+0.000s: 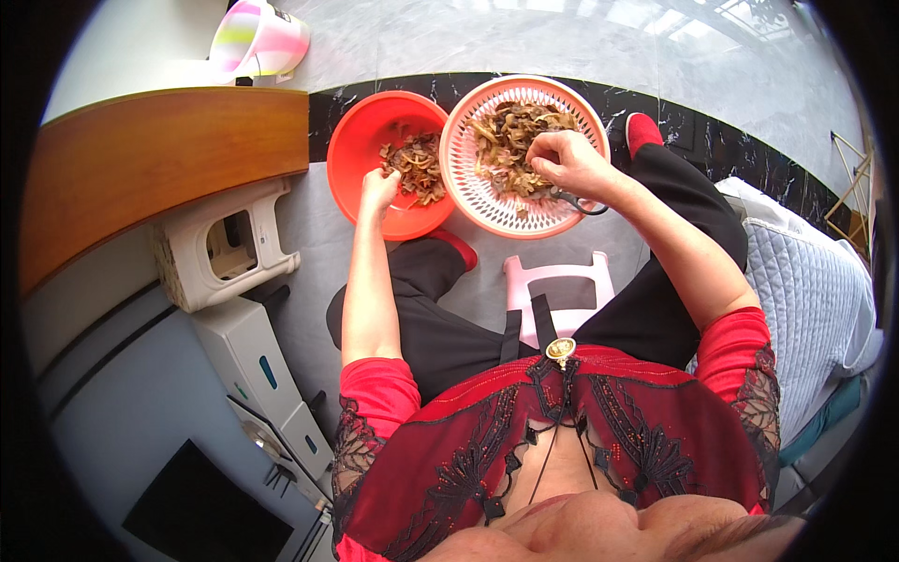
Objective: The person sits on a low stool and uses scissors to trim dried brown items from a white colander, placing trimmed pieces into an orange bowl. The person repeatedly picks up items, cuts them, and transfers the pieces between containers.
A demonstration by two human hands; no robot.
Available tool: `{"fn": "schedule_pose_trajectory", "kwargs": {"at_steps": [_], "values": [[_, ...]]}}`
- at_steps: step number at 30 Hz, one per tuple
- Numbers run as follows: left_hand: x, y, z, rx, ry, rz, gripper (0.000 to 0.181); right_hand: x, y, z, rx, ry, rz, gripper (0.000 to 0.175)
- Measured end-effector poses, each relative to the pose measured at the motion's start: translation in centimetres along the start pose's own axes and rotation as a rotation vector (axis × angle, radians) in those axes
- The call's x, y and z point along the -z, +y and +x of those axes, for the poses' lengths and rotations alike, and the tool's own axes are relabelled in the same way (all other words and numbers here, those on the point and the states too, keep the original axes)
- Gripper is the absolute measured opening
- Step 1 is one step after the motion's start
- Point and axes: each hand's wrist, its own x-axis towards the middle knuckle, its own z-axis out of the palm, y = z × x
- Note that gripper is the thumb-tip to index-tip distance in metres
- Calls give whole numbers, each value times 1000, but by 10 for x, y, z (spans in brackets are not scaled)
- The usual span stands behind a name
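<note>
A red plastic basin [351, 154] stands at the left with a heap of brown dried pieces [420, 167] in it, which look like mushroom. My left hand [380, 188] is over that basin, its fingertips at the heap's left edge; whether they pinch a piece is too small to tell. Overlapping the basin's right rim is a round pink and white slotted basket [467, 179], holding a larger heap of brown and yellowish strips [516, 140]. Above its right part is my right hand [569, 163], thumb and fingers bent together. Dark-handled scissors [581, 204] lie below this hand at the basket's rim.
A pink plastic stool [558, 277] is between my legs. At the left are a wooden panel [168, 140], a pale plastic stool [235, 246] on its side and white drawers [249, 358]. A multicoloured bucket [260, 42] stands at top left, a quilted cover [808, 316] at the right.
</note>
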Motion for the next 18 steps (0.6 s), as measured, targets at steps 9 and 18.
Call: {"fn": "schedule_pose_trajectory", "kwargs": {"at_steps": [9,18], "values": [[-65,69,-55,-806,8,72,17,-2,12,-10,35,-106,-625,14],[-133,51,-55,-866,-170,545,26,-3,15,-19,69,-152,-634,24]]}}
